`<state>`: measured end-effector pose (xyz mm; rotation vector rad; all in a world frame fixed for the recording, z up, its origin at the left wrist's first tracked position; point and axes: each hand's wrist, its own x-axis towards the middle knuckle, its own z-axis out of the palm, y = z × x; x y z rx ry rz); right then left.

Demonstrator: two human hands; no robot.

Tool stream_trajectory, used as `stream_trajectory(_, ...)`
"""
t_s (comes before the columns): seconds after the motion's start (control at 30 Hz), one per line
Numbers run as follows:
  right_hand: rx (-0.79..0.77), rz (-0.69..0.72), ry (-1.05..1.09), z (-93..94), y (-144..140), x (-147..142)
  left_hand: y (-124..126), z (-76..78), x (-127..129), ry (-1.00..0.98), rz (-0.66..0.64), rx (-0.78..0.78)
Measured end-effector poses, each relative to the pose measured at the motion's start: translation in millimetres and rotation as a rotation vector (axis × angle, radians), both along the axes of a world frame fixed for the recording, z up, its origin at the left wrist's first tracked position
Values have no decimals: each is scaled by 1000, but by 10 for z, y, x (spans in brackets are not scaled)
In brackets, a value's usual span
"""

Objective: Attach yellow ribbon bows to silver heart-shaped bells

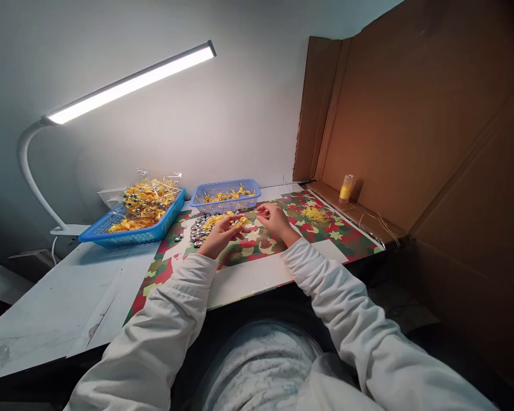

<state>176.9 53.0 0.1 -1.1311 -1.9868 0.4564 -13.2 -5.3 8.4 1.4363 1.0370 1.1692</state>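
My left hand (220, 235) is closed in a pinch, with a small yellow ribbon piece (244, 221) at its fingertips. To its right, my right hand (276, 221) has thumb and fingers drawn together; whatever is between them is too small to make out. A gap separates the two hands. Beside and behind the left hand lie a heap of shiny silver bell-like balls (196, 233) and loose yellow ribbon pieces (214, 220), partly hidden by that hand. A bundle of thin yellow strings (315, 215) rests right of my right hand.
A blue basket (251, 202) with yellow pieces stands behind the hands. Another blue basket (131, 236), heaped higher, is at left under a lamp (132, 80). At right are a yellow-filled clear bottle (346, 189) and a cardboard wall (381, 125). A camouflage-patterned sheet (235, 258) covers the table.
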Motion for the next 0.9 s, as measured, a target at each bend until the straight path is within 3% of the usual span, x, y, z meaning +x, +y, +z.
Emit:
stream_trajectory(0.07, -90, -235, -215, -9, 41, 68, -23, 17, 24, 1, -12, 62)
stream_trajectory(0.13, -194, -364, -381, -26, 65, 109, -41, 27, 46, -26, -36, 114)
stream_trajectory(0.33, -288, -396, -438, -70, 107, 104, -44, 5, 53, -79, -84, 183)
stream_trajectory(0.47, -219, -417, -210, -57, 154, 90, -61, 21, 56, -108, -81, 198)
stream_trajectory(0.57, -98, -280, 154, -7, 131, 69, -72, 27, 72, -108, -76, 201)
stream_trajectory(0.67, -37, 54, 402, 55, 1, 43, -60, 5, 83, -101, -48, 222)
stream_trajectory(0.77, -7, 271, 367, 97, -166, 38, -37, -24, 85, -69, 3, 266)
stream_trajectory(0.9, 59, 258, 178, 109, -264, 56, -30, -26, 87, -13, 68, 315)
